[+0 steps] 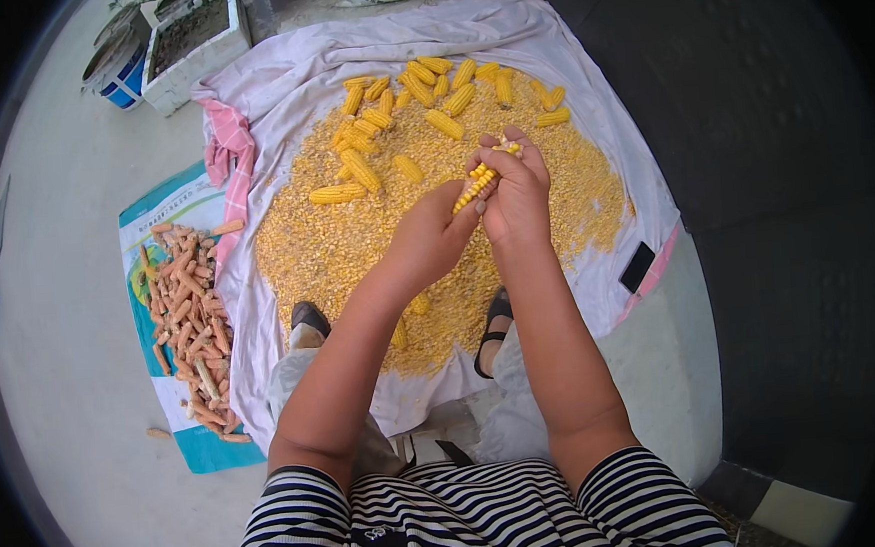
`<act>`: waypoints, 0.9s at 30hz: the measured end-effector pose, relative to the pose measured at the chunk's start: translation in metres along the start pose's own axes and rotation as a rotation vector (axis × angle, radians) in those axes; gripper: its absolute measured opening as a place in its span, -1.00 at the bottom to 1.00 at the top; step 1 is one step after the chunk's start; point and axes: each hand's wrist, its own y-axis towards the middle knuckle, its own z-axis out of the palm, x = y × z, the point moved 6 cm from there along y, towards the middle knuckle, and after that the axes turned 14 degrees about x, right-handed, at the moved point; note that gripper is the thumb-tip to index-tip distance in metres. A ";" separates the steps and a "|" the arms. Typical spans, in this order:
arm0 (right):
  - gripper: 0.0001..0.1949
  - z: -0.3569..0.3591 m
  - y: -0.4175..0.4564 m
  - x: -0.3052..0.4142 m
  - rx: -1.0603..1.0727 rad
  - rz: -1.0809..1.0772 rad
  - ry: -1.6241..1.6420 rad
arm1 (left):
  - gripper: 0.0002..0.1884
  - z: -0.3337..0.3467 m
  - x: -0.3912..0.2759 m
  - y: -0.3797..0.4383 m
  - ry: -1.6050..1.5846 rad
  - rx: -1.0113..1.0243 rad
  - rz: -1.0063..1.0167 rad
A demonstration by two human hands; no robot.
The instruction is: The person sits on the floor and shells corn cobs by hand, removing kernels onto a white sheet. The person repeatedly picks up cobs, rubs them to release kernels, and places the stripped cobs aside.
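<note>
Between both hands is a partly shelled corn cob (476, 186), with yellow kernels along one side and bare pinkish cob beside them. My left hand (434, 225) grips its near end, thumb laid along the cob. Around the upper part, my right hand (516, 186) is closed, and a few loose kernels (509, 147) show at its fingers. Below the hands spreads a wide layer of loose corn kernels (346, 256) on a white cloth (290, 68). Several whole yellow corn ears (418, 86) lie across its far side, and a few more lie near my feet.
Stripped cobs (192, 311) are heaped on a printed sack (177, 192) at the left. A pink cloth (230, 139) lies by the sheet's left edge. A smartphone (637, 267) rests at the right edge. A soil-filled foam box (194, 44) and a bucket (121, 75) stand far left.
</note>
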 end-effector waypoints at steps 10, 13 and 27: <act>-0.41 0.002 0.003 -0.009 -0.030 0.148 0.026 | -0.57 -0.004 -0.006 -0.008 0.403 -0.166 -0.023; -0.35 0.010 0.000 -0.005 0.080 0.141 -0.011 | -0.57 -0.008 -0.009 -0.010 0.391 -0.204 -0.003; -0.48 -0.001 0.009 -0.007 0.090 0.143 -0.087 | -0.65 -0.006 -0.010 -0.012 0.430 -0.204 -0.056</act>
